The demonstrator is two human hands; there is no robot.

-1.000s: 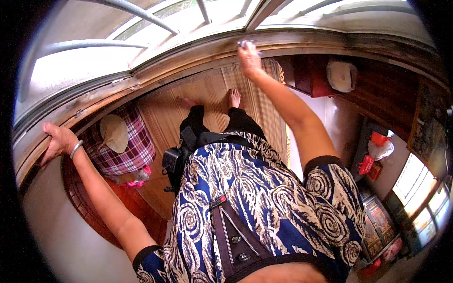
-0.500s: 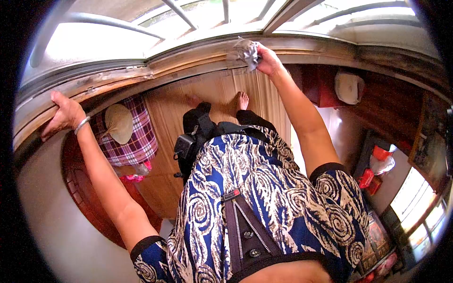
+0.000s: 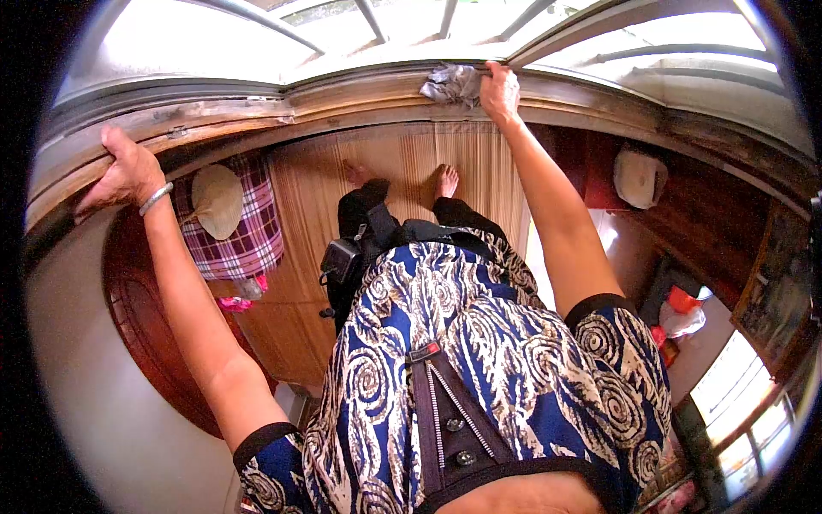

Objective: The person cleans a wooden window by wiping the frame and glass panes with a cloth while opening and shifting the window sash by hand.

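Note:
A crumpled grey cloth (image 3: 451, 85) lies against the wooden window frame (image 3: 360, 104) near the top middle. My right hand (image 3: 500, 91) grips the cloth's right end, fingers bent over the frame's upper edge. Far to the left, my left hand (image 3: 128, 174) rests on the same frame, with its thumb up on the wood and its other fingers stretched down along the lower side. A silver bangle (image 3: 156, 199) circles my left wrist.
My bare feet stand on a wooden surface (image 3: 308, 300). A plaid cloth (image 3: 248, 231) with a tan hat-like object (image 3: 217, 202) lies at left, above a dark red round-edged piece (image 3: 145, 343). Window bars (image 3: 372, 21) run behind the frame. A pale object (image 3: 639, 178) sits at right.
The cloth has gone from hanging bunched in my right hand, slightly raised, to lying along the frame. My right hand has shifted a little right; my left hand stays on the wood.

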